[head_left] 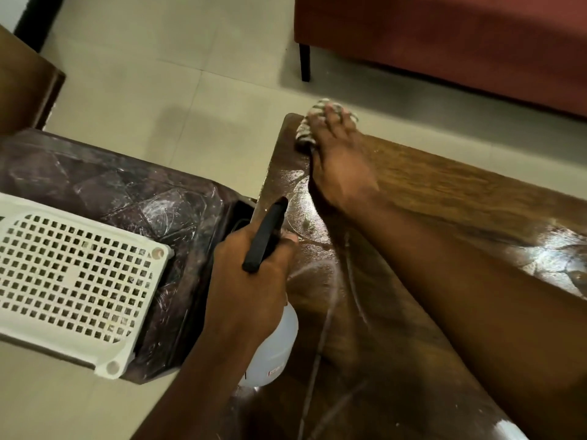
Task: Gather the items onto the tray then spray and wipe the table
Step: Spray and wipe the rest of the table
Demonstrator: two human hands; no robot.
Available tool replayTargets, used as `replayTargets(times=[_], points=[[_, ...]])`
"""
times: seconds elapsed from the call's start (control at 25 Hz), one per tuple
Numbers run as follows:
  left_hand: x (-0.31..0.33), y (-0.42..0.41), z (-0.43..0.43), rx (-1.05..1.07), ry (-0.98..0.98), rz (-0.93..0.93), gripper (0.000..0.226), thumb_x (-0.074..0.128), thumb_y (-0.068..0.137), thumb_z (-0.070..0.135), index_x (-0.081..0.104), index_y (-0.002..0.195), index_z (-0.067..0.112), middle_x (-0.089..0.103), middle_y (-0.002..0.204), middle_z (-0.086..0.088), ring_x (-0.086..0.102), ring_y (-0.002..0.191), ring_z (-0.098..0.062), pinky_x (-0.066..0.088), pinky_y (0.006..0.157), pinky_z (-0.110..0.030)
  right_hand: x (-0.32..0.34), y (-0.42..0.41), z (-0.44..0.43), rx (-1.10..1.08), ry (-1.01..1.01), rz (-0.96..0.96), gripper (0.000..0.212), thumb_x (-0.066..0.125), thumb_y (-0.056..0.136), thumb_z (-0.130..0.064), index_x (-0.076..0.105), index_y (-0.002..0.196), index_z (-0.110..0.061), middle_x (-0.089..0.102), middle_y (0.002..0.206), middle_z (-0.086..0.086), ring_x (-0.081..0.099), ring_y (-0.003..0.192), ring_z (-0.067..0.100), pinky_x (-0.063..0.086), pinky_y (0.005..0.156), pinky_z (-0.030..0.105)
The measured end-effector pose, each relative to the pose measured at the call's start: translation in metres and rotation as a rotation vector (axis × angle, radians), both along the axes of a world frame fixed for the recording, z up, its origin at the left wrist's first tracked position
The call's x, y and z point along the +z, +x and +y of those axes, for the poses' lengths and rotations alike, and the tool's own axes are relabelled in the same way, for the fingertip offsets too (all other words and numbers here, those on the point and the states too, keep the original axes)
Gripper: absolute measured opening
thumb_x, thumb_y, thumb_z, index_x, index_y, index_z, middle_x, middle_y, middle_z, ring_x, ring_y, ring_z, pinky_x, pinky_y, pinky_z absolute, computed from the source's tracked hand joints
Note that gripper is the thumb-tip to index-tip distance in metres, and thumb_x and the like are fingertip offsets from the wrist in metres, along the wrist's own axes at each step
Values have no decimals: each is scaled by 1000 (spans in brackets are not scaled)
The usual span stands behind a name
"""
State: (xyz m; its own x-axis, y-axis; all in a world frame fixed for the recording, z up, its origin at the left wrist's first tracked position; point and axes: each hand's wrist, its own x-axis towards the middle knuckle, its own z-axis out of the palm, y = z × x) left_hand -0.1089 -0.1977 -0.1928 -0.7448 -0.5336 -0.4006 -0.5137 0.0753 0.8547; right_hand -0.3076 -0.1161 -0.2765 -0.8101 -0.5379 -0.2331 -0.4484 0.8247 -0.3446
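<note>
One tabletop [444, 192]: dark brown wood with visible grain, glossy and wet, streaked with thin curved wipe lines and beaded droplets; rounded far corner; its near and right parts run out of view. One cloth [306, 130]: pale with dark stripes, bunched and blurred, lying at the far corner of the tabletop, mostly covered by the right hand [336, 166], which presses flat on it with fingers spread; only the cloth's edges show around the fingertips. One spray bottle [276, 344]: translucent white plastic, rounded body, small red label low on its side too blurred to read, black trigger head [265, 236] long and matte; held over the tabletop's left edge by the left hand [251, 281], which is wrapped closed around the neck, so the neck and trigger lever are hidden. One tray [76, 274]: white plastic, rectangular with rounded corners, base pierced by a grid of square holes, two round corner bosses visible; cut off at the left; resting on a dark maroon surface [127, 188] with a shiny, scuffed, creased covering, just left of the tabletop. What the tray carries cannot be made out. Floor [174, 90]: pale square tiles. One sofa [444, 36]: rust-red upholstery, one black leg showing, well beyond the tabletop.
</note>
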Motion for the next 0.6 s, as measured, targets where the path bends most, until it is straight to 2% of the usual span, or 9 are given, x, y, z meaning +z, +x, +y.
replayTargets(times=[0.04, 0.16, 0.2, 0.32, 0.36, 0.4, 0.52, 0.56, 0.6], points=[[0, 3, -1, 6, 4, 5, 36, 65, 89, 35, 65, 77, 0, 64, 70, -29, 55, 48, -46, 50, 49, -58, 2, 5, -9, 26, -7, -9, 64, 38, 112, -28, 12, 171, -31, 1, 181, 5, -5, 166, 31, 4, 133, 60], [-2, 12, -3, -9, 9, 39, 32, 67, 90, 36, 69, 79, 5, 67, 71, -27, 56, 44, -41, 51, 46, -56, 2, -2, -9, 558, -37, -42, 60, 26, 111, -41, 12, 168, -39, 0, 180, -3, -7, 165, 23, 6, 134, 58], [-4, 15, -4, -19, 4, 35, 34, 67, 91, 37, 70, 82, 5, 68, 73, -28, 56, 46, -43, 51, 46, -58, 6, -14, -4, 579, -46, -38, 60, 25, 109, -45, 14, 168, -40, 2, 180, -4, -4, 166, 22, 9, 134, 58], [-5, 28, -3, -25, 4, 11, 40, 66, 92, 41, 70, 86, 2, 68, 73, -31, 58, 50, -48, 50, 47, -61, 5, -22, 23, 7, -57, -13, 59, 37, 112, -35, 21, 169, -36, 8, 181, -1, 2, 167, 27, 15, 134, 58], [-4, 33, -1, -33, -1, 2, 40, 66, 92, 42, 70, 83, 2, 66, 67, -28, 58, 50, -47, 50, 48, -61, 2, -2, 33, -88, -50, -5, 58, 38, 113, -33, 21, 169, -36, 8, 181, -2, 2, 167, 27, 16, 133, 58], [-3, 37, 1, -53, -6, -7, 39, 66, 92, 42, 69, 80, 5, 63, 60, -24, 56, 48, -45, 50, 49, -60, 0, 28, 46, 9, -28, 26, 57, 37, 114, -34, 21, 169, -37, 9, 180, -3, 2, 167, 26, 16, 133, 58], [1, 52, 7, -126, 3, 1, 30, 65, 91, 36, 66, 66, 18, 58, 48, -9, 52, 39, -27, 52, 51, -56, -4, 116, 103, 825, -73, 16, 58, 36, 112, -35, 27, 168, -31, 18, 179, 1, 7, 168, 25, 13, 135, 47], [2, 58, 10, -146, 6, 2, 30, 65, 90, 34, 65, 65, 17, 57, 48, -9, 52, 39, -25, 51, 50, -56, -3, 123, 125, 956, -39, 37, 58, 37, 110, -34, 29, 168, -29, 21, 179, 2, 9, 167, 25, 13, 136, 45], [2, 63, 13, -163, 15, -2, 32, 65, 90, 33, 64, 66, 11, 57, 50, -14, 52, 40, -31, 50, 50, -58, -5, 121, 145, 931, -10, 80, 59, 38, 110, -34, 31, 168, -28, 23, 178, 3, 11, 167, 25, 15, 135, 44]])
